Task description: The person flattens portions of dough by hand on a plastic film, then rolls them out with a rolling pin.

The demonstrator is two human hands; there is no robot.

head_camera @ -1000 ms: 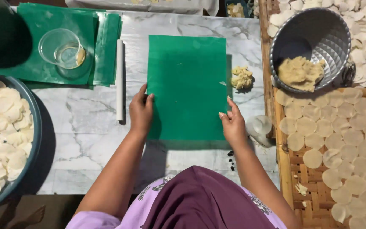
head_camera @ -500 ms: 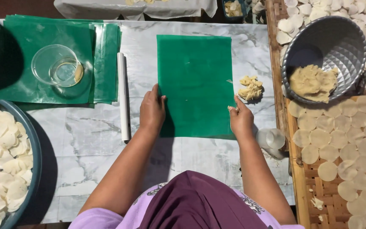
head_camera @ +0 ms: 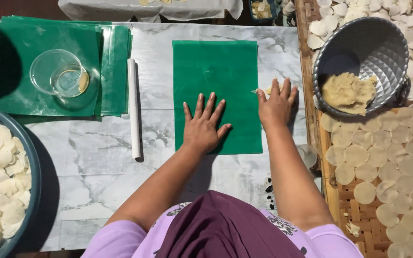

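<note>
Head view: left hand (head_camera: 203,125) flat, fingers spread, pressing green sheet (head_camera: 216,76) at counter (head_camera: 101,157) centre. Right hand (head_camera: 277,104) open, fingers over dough lump (head_camera: 269,89) just off the sheet's right edge, toward counter's right edge.

Home cracker kitchen: dough bowl (head_camera: 359,52), rolling pin (head_camera: 133,107), drying discs (head_camera: 383,162).

Left hand (head_camera: 203,125) flat on green sheet (head_camera: 216,71)

White-grey veined marble tabletop (head_camera: 96,157), evenly daylit; woven brown bamboo drying tray (head_camera: 359,215) along its right edge; white cloth (head_camera: 158,8) at far edge.
</note>
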